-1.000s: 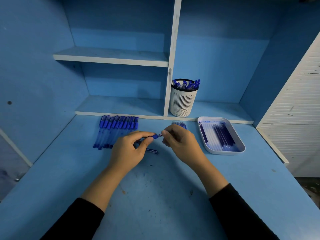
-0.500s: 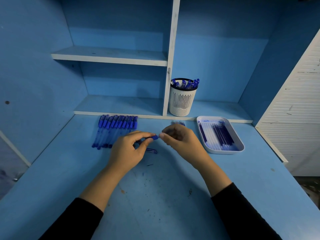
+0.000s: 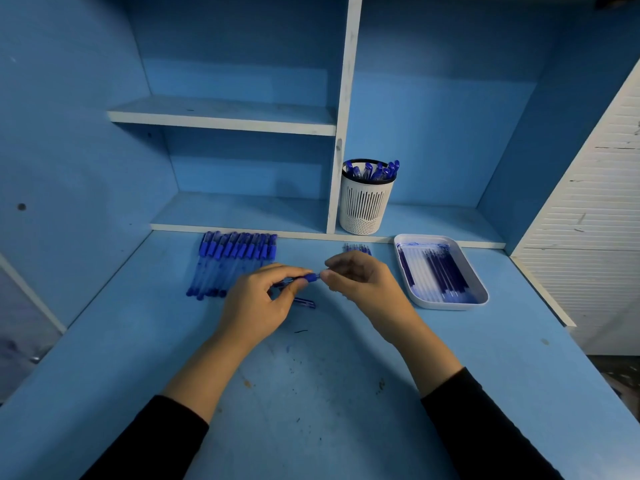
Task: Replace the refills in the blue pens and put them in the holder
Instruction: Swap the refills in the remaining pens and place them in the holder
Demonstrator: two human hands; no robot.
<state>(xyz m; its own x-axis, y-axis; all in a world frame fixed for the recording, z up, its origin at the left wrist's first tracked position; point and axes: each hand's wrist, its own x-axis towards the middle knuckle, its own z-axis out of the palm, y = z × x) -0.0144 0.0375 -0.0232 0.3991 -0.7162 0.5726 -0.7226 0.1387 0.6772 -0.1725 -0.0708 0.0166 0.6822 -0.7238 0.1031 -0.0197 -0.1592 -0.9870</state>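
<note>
My left hand (image 3: 258,303) grips a blue pen (image 3: 309,278) above the middle of the desk, its blue end sticking out to the right. My right hand (image 3: 360,282) pinches that same end with thumb and fingertips. A pen cap (image 3: 304,302) lies on the desk under my left hand. A row of several capped blue pens (image 3: 232,261) lies at the back left. The white slotted holder (image 3: 366,206) on the low shelf has several blue pens in it. A white tray (image 3: 479,299) at the right holds several refills (image 3: 438,271).
A small bunch of loose refills (image 3: 357,250) lies behind my right hand. A white vertical divider (image 3: 341,150) stands just left of the holder. A white slatted panel (image 3: 595,209) borders the desk on the right. Ink marks dot the desk front (image 3: 311,393).
My right hand has closed in on the pen's end; the short silver tip seen between the hands a second ago is now covered by the fingers.
</note>
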